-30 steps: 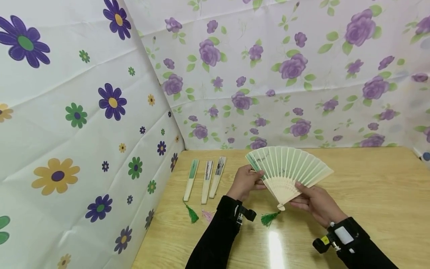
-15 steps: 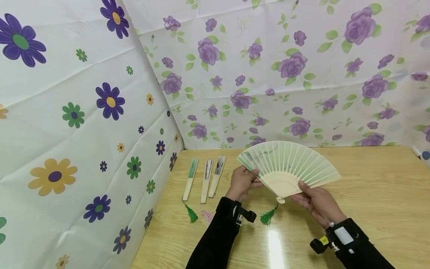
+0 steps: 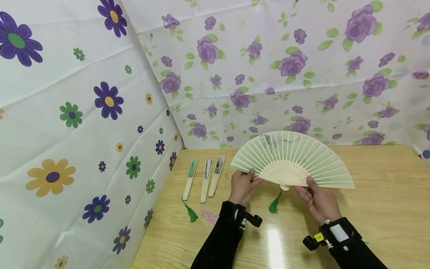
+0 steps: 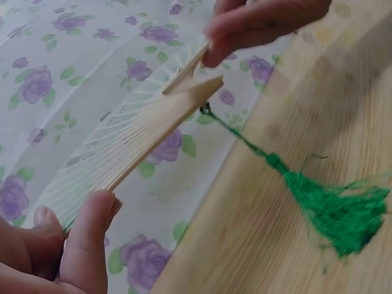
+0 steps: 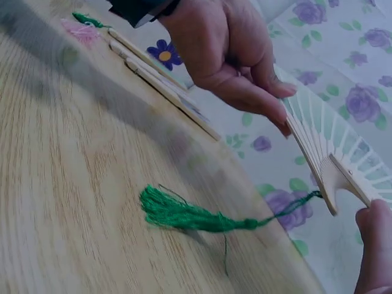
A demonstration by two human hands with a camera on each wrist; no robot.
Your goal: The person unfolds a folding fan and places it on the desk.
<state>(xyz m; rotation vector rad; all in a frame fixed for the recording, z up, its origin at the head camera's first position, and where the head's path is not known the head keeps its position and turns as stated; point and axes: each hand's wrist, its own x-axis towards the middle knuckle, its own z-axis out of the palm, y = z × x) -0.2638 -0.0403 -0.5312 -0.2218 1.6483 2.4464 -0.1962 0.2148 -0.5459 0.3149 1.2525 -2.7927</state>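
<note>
A pale green folding fan [image 3: 289, 149] is spread into a near half circle above the table, a dark printed picture on its leaf. My left hand [image 3: 242, 186] pinches its left outer rib between thumb and fingers. On the other side my right hand [image 3: 320, 201] pinches the right outer rib, thumb on top. From the pivot at the bottom hangs a green tassel [image 3: 274, 203], which the left wrist view shows large beside the pale ribs [image 4: 153, 131]. In the right wrist view, the left hand [image 5: 229, 58] grips the far rib, and only part of the right thumb [image 5: 375, 245] shows.
Three folded fans lie side by side at the table's left: one with a green leaf [image 3: 190, 179], two with dark prints [image 3: 206, 181] [image 3: 216, 176]. A green tassel [image 3: 191, 213] and a pink tassel [image 3: 209, 216] lie below them. Flowered cloths [image 3: 215, 74] stand behind and left.
The fan has spread wider, from a partial wedge to almost a half circle. Its right edge has swung outward and down, and the fan has risen a little in both hands.
</note>
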